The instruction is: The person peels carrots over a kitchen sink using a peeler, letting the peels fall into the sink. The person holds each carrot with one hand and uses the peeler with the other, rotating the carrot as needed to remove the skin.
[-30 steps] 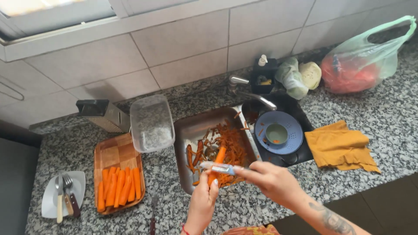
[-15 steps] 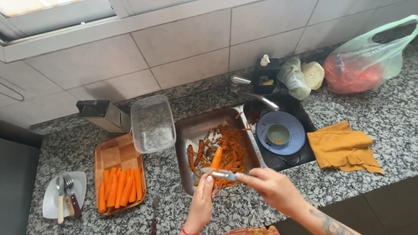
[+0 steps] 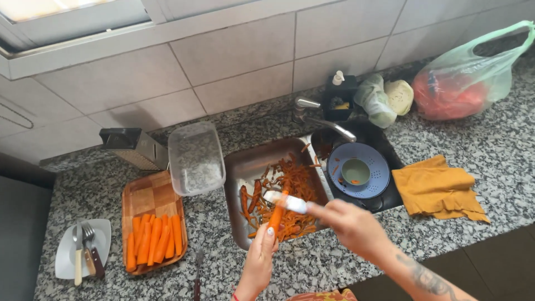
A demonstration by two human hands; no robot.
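Observation:
My left hand (image 3: 259, 257) grips the lower end of an orange carrot (image 3: 276, 214), held upright over the sink basin (image 3: 245, 167). My right hand (image 3: 351, 226) holds a white-handled peeler (image 3: 284, 202) across the carrot's upper part. Orange peelings (image 3: 292, 187) and a few unpeeled carrots (image 3: 248, 198) lie in the basin under my hands. Several peeled carrots (image 3: 153, 239) rest on a wooden board (image 3: 150, 195) to the left.
A clear plastic container (image 3: 195, 159) and a metal grater (image 3: 134, 147) stand behind the board. A white plate with cutlery (image 3: 83, 251) sits far left. A blue colander holding a small bowl (image 3: 356, 170), a yellow cloth (image 3: 437, 187), a tap (image 3: 323, 117) and bags (image 3: 462, 83) lie to the right.
The carrot has swung from lying flatter to standing more upright, and the peeler has shifted up along it. Both hands stay over the sink.

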